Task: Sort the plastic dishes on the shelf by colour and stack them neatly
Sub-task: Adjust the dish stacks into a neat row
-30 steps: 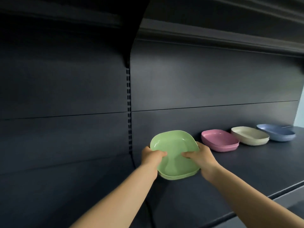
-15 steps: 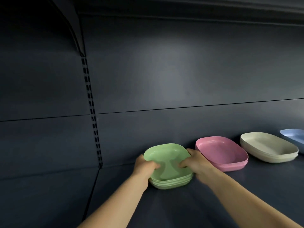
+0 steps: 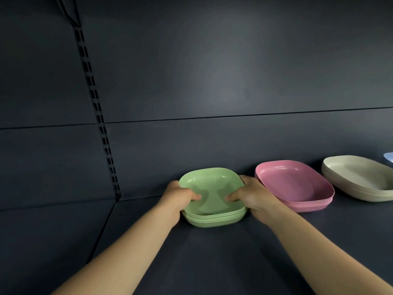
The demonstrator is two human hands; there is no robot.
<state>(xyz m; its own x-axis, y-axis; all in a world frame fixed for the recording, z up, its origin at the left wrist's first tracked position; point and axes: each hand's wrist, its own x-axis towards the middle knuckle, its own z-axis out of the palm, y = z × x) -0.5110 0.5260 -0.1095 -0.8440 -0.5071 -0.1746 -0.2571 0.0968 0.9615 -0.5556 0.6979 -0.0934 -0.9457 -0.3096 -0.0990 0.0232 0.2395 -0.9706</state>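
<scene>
Nearest to us, our two bare forearms reach forward over the dark shelf (image 3: 212,262). Our left hand (image 3: 177,199) grips the left edge of the green stack (image 3: 212,218), thumb hooked over the rim into the top dish, the other fingers hidden down the side. Our right hand (image 3: 251,196) holds the right edge the same way, thumb curled over the rim and pressing inward. Between them the green stack sits flat on the shelf, several dishes nested with their rims lined up.

Just beyond our right hand stands the pink stack (image 3: 297,188), also nested, close beside the green one but apart from it. Further right lies the cream stack (image 3: 361,179), with a gap between it and the pink. At the far right edge we see only a sliver of a blue dish (image 3: 389,157).

Behind everything rises the dark back panel (image 3: 212,81), crossed by a horizontal seam, with a slotted upright (image 3: 100,118) running down its left part.
</scene>
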